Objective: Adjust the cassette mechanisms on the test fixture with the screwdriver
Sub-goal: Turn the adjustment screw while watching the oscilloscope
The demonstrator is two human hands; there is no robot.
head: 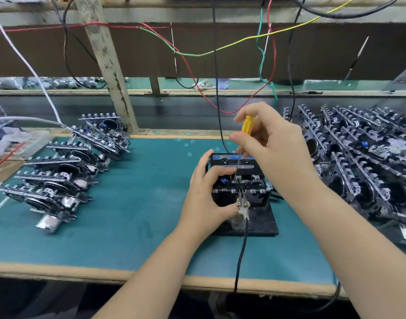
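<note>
Left hand (205, 199) clamps mechanism (240, 185); right hand (270, 139) pinches screwdriver (243, 143). I'd keep tip seated, turn gently.

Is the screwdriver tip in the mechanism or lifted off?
In: the screwdriver shaft slants down and its tip meets the mechanism on the fixture.

the right hand (270, 143) pinched a yellow screwdriver (246, 128), its tip down on the mechanism (241, 183) seated in the black fixture (262, 221). the left hand (205, 196) gripped the mechanism's left side. more mechanisms lay stacked left (66, 171) and right (363, 162) on the green mat (140, 203).
</note>
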